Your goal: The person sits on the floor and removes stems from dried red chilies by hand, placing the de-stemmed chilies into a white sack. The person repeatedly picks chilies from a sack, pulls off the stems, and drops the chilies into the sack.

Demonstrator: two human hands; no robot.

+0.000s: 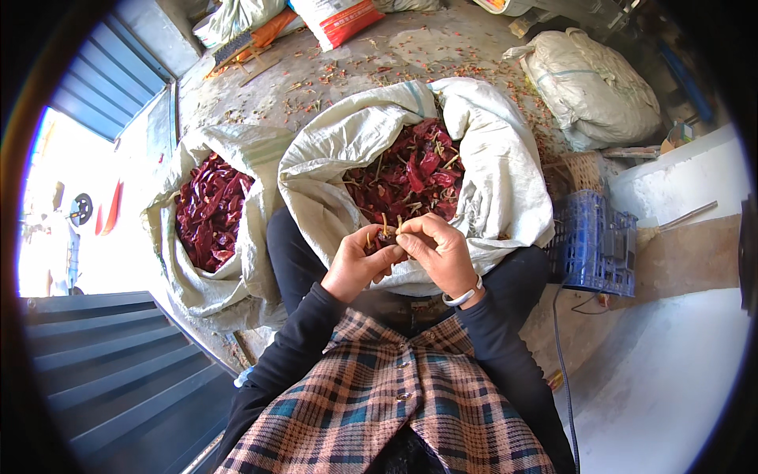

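Observation:
My left hand (362,260) is closed around a few dried red chili peppers (386,237), their pale stems pointing up. Thumb and forefinger of my right hand (435,252) pinch a stem (399,223) beside them. Both hands are over the near rim of a white woven sack (503,142) between my knees. Inside that sack, dried red peppers (423,169) lie mixed with loose stems. To the left stands a second woven sack (266,148), filled with dark red pepper pieces (213,207). My fingers partly hide the peppers in my left hand.
Stems and red bits (337,77) litter the concrete floor (237,112). At right are a blue plastic crate (592,249), a black cable (559,338) and a full, closed sack (592,89). A dark corrugated metal door panel (130,367) borders the left side.

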